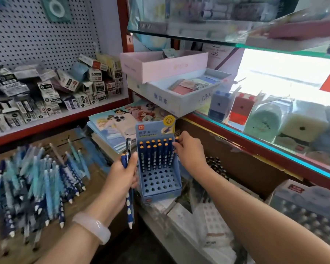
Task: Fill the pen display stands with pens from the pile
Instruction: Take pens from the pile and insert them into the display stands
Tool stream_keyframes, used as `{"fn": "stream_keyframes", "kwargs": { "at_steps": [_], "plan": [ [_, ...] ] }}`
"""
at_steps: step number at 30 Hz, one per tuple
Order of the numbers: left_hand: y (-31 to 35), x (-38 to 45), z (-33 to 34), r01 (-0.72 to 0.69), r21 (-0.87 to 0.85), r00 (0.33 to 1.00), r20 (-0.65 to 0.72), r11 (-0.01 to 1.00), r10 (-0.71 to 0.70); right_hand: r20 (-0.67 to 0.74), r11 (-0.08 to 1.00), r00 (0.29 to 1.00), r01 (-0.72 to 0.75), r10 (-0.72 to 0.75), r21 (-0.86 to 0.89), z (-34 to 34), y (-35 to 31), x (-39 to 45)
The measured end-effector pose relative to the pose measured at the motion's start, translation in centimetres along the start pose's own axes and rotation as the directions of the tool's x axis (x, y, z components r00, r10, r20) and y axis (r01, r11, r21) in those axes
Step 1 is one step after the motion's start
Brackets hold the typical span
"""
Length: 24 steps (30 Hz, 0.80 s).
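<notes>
Both forearms reach up from six o'clock: the left hand (122,173), with a pale bangle (92,226) on its wrist, grips a few dark blue pens (129,208) in curled fingers, and the right hand (189,149) pinches an orange-capped pen (176,139) at the stand's upper right corner. At centre stands the blue pen display stand (158,180), its back rows filled and its front holes bare. At eight o'clock lies the pile of blue pens (40,183); at eleven o'clock is a shelf of small boxes (51,92), and at three o'clock a glass counter (274,147).
</notes>
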State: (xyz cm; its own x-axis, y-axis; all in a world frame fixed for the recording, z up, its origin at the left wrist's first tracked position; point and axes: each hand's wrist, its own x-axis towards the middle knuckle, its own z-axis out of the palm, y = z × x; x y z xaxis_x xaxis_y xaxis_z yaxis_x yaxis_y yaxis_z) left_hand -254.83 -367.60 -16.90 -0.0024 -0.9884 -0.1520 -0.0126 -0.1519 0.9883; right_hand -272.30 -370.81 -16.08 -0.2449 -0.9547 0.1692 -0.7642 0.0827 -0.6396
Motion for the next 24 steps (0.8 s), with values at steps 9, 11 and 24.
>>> {"fn": "stream_keyframes", "kwargs": {
  "at_steps": [9,11,24],
  "plan": [
    [-0.4,0.3,0.7,0.08,-0.044,0.997,-0.017,0.996,-0.081,0.088,0.995,0.996,-0.026,0.034,-0.095,1.5,0.3,0.4],
    [-0.6,0.4,0.7,0.08,-0.059,0.997,-0.002,0.995,-0.08,0.091,0.991,0.995,-0.019,0.031,-0.131,2.0,0.1,0.4],
    [-0.6,-0.8,-0.2,0.005,-0.059,0.997,0.077,0.998,0.0,0.11,0.925,0.982,0.181,-0.152,-0.333,2.0,-1.7,0.0]
  ]
}}
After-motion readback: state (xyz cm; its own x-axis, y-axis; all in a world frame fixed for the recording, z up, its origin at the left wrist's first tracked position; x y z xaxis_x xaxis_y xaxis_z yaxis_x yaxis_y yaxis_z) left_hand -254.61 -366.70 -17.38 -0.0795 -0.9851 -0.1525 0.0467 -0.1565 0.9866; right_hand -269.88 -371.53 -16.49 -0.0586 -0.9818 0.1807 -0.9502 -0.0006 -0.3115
